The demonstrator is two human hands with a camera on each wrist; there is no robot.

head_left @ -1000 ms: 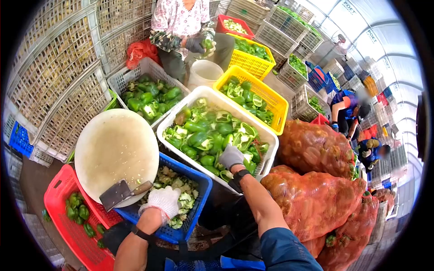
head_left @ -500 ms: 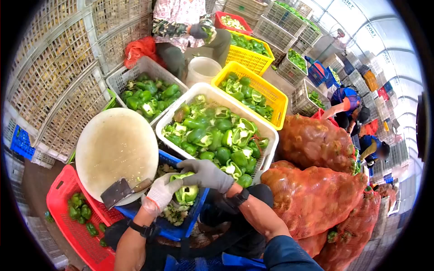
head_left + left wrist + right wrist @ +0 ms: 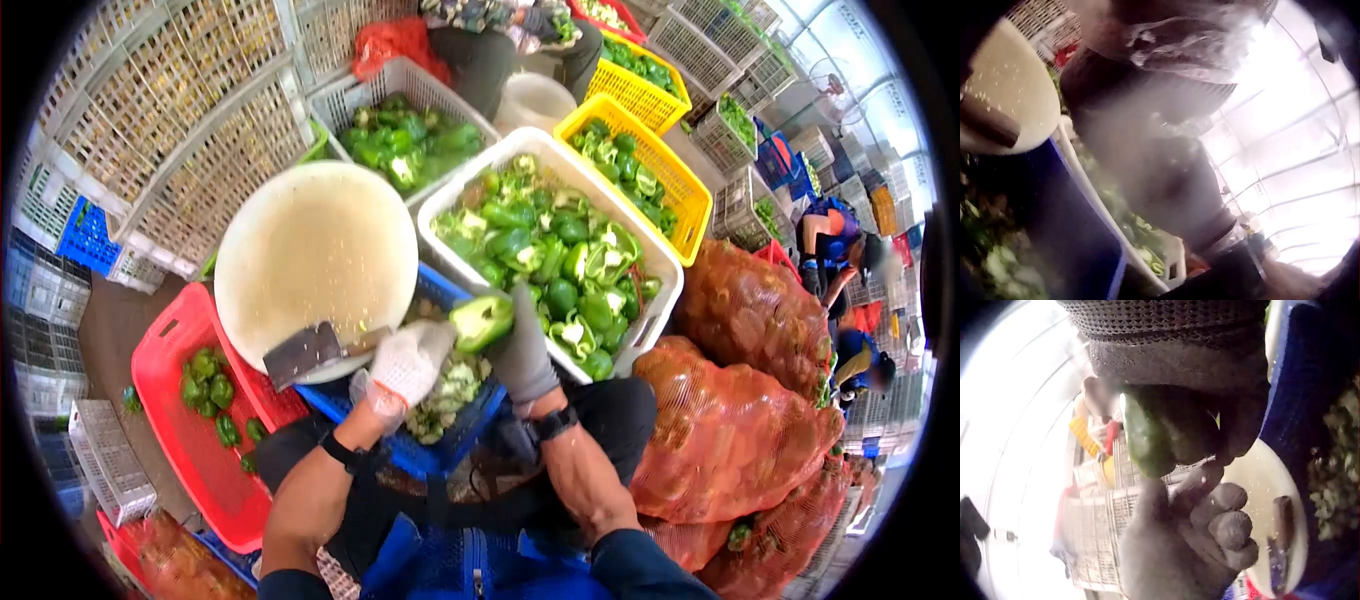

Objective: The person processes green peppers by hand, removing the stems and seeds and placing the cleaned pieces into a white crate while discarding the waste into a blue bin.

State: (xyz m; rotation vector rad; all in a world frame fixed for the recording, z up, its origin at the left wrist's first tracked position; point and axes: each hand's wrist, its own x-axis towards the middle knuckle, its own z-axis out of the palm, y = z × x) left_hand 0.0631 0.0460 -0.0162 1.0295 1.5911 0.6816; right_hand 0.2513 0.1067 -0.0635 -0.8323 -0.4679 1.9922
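Over the blue crate [image 3: 452, 452], both hands hold a halved green bell pepper [image 3: 482, 322], its pale inside facing up in the head view. My left hand [image 3: 410, 365], in a white knitted glove, grips its left side. My right hand [image 3: 525, 352], in a grey glove, holds the right side with the thumb pointing up. From the right wrist, the left thumb and forefinger meet the pepper [image 3: 1147, 437] from below while the other fingers curl in. The left wrist view is blurred. Pale pepper cores [image 3: 445, 400] lie in the blue crate.
A round white board [image 3: 315, 250] carries a cleaver [image 3: 305, 355] at left. Behind stand a white crate [image 3: 440, 245] of cut peppers, a grey crate and yellow crates [image 3: 690, 235]. A red crate [image 3: 150, 385] is at left, red mesh sacks [image 3: 725, 430] at right. Another person [image 3: 480, 60] sits opposite.
My right hand has come from the white crate to the blue one with a pepper, and my left hand has joined it. The pepper has since turned cut side up. The head view has shifted.
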